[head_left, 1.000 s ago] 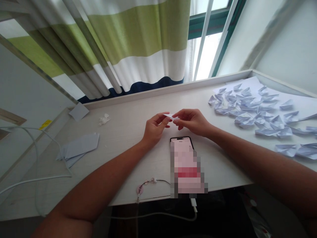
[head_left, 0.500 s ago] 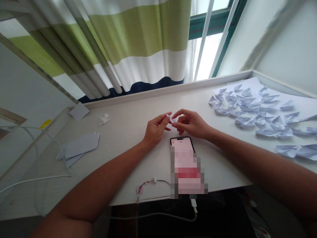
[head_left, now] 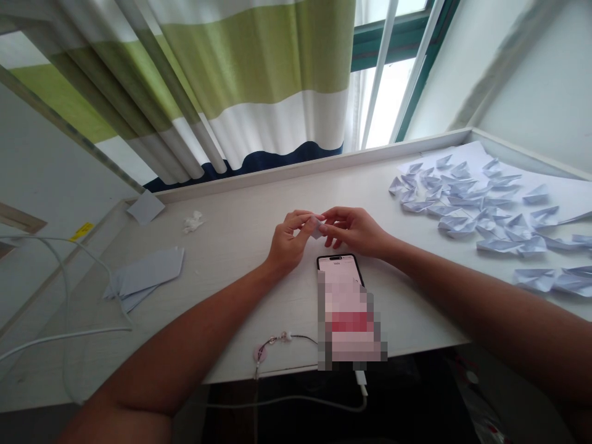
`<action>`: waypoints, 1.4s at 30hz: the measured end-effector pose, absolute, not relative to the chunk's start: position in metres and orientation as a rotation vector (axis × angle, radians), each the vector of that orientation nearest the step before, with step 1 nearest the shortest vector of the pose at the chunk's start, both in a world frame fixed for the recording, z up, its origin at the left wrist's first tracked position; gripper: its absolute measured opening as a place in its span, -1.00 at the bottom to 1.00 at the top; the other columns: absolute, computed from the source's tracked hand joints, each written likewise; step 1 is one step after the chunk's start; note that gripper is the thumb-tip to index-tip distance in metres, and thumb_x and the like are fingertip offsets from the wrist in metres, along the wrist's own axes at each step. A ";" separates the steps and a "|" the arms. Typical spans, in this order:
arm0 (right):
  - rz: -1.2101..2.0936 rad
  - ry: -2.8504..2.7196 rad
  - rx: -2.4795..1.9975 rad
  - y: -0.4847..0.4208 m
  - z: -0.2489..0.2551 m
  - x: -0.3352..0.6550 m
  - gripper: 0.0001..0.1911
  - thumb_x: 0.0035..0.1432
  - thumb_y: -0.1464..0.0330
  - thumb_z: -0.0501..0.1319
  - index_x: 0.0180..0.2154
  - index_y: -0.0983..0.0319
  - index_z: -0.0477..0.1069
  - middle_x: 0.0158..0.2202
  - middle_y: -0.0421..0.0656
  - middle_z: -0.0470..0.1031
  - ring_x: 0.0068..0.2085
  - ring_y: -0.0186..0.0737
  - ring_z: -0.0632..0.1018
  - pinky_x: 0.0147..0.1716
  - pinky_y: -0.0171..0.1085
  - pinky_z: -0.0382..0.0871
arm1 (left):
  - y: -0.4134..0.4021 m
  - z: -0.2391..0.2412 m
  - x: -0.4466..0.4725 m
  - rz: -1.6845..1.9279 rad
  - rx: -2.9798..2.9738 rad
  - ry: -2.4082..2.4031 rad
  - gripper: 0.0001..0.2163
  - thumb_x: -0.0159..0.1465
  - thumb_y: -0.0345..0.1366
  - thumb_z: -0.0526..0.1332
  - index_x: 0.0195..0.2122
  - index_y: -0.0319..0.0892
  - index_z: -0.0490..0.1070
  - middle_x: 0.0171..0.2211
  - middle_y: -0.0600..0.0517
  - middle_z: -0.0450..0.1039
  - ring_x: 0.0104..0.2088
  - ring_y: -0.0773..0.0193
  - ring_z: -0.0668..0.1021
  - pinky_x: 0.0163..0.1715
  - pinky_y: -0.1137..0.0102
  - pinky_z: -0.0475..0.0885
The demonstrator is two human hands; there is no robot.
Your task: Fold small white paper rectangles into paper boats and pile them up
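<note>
A small folded piece of white paper (head_left: pixel 316 227) is pinched between my two hands, just above the desk. My left hand (head_left: pixel 291 237) grips its left side with thumb and fingers. On the right side, the thumb and fingertips of my right hand (head_left: pixel 350 228) close on it too. Fingers cover part of the paper, so its full shape cannot be made out. Right below the hands lies a phone (head_left: pixel 342 271) with a lit, partly blurred screen. To the right, several folded paper boats (head_left: pixel 462 225) are crowded together on the desk (head_left: pixel 250 222).
Flat paper sheets (head_left: pixel 148 271) are stacked at the left, with a square sheet (head_left: pixel 145 207) and a crumpled paper scrap (head_left: pixel 192 222) behind. A beaded strap (head_left: pixel 272 339) and a charging cable (head_left: pixel 363 385) run from the phone. Another white cable (head_left: pixel 97 330) loops at the left edge.
My hands have drawn closer together around the folded paper, which now sits slightly further left and shows a flatter face. My right index finger has come down.
</note>
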State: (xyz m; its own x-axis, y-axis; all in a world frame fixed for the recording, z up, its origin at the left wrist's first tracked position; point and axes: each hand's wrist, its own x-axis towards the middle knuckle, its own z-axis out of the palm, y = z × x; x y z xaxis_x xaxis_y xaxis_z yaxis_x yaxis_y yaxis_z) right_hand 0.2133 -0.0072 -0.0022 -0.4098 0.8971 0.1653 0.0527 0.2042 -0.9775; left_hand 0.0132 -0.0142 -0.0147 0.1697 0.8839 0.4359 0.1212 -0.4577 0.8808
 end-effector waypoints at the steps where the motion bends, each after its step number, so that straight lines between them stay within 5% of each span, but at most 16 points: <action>1: 1.290 -1.684 -0.908 -0.008 -0.002 0.213 -0.48 0.16 -0.06 0.51 -0.17 0.26 0.59 -0.42 -0.16 0.60 -0.44 -0.22 0.64 -0.46 -0.22 0.58 | -0.014 -0.015 0.013 1.349 1.726 0.948 -0.70 0.40 0.04 0.35 -0.25 -0.06 0.71 -0.11 -0.06 0.64 -0.03 0.12 0.58 0.05 0.24 0.48; 14: 1.269 -1.793 -0.860 -0.010 -0.002 0.216 -0.59 0.27 0.03 0.44 -0.34 0.25 0.58 -0.53 -0.21 0.54 -0.49 -0.32 0.58 -0.47 -0.29 0.49 | -0.015 -0.011 0.014 1.369 1.611 0.785 -0.70 0.35 0.04 0.42 -0.28 -0.10 0.73 -0.18 -0.04 0.63 -0.15 0.23 0.60 -0.11 0.34 0.50; 20: 1.378 -1.662 -0.821 -0.005 -0.001 0.218 -0.51 0.23 -0.06 0.47 -0.31 0.25 0.53 -0.48 -0.21 0.55 -0.51 -0.33 0.59 -0.48 -0.29 0.54 | -0.010 -0.019 0.015 1.291 1.438 0.825 -0.57 0.39 0.16 0.33 -0.03 -0.08 0.72 -0.13 -0.06 0.70 -0.22 0.24 0.60 -0.29 0.37 0.50; 26: 1.356 -1.582 -0.921 -0.005 -0.002 0.217 -0.43 0.12 -0.11 0.53 -0.23 0.21 0.46 -0.49 -0.19 0.61 -0.55 -0.26 0.61 -0.57 -0.29 0.52 | -0.004 -0.023 0.015 1.231 1.433 0.759 -0.61 0.23 0.08 0.52 -0.08 -0.08 0.74 -0.21 0.00 0.70 -0.37 0.33 0.56 -0.41 0.40 0.51; 30: 1.109 -1.630 -1.070 -0.009 0.001 0.215 -0.49 0.15 -0.05 0.53 -0.26 0.18 0.42 -0.60 -0.27 0.53 -0.68 -0.32 0.49 -0.70 -0.33 0.36 | -0.004 -0.023 0.015 1.227 1.318 0.776 -0.58 0.13 0.00 0.60 -0.06 -0.10 0.73 -0.22 0.00 0.71 -0.39 0.33 0.60 -0.32 0.32 0.59; 37: 1.146 -1.704 -0.899 -0.011 0.001 0.216 -0.51 0.24 -0.06 0.45 -0.21 0.26 0.59 -0.35 -0.09 0.68 -0.51 -0.24 0.66 -0.54 -0.28 0.55 | -0.010 -0.017 0.015 1.201 1.358 0.785 -0.60 0.11 -0.07 0.63 -0.10 -0.13 0.69 -0.33 0.01 0.67 -0.35 0.28 0.65 -0.31 0.33 0.60; 42: 1.191 -1.678 -0.843 -0.009 0.001 0.217 -0.47 0.21 -0.10 0.47 -0.26 0.28 0.62 -0.37 -0.08 0.69 -0.50 -0.25 0.66 -0.53 -0.29 0.55 | -0.013 -0.016 0.016 1.216 1.402 0.798 -0.63 0.12 -0.09 0.62 -0.14 -0.14 0.67 -0.29 0.03 0.65 -0.40 0.34 0.62 -0.39 0.37 0.56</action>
State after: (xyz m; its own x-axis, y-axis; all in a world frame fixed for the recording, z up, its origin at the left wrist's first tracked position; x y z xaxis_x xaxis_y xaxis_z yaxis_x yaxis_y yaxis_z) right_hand 0.2165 -0.0086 0.0006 -0.3765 0.8853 0.2728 0.0343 0.3076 -0.9509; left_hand 0.0158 -0.0133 -0.0163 0.2563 0.9354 0.2437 -0.1493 -0.2107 0.9661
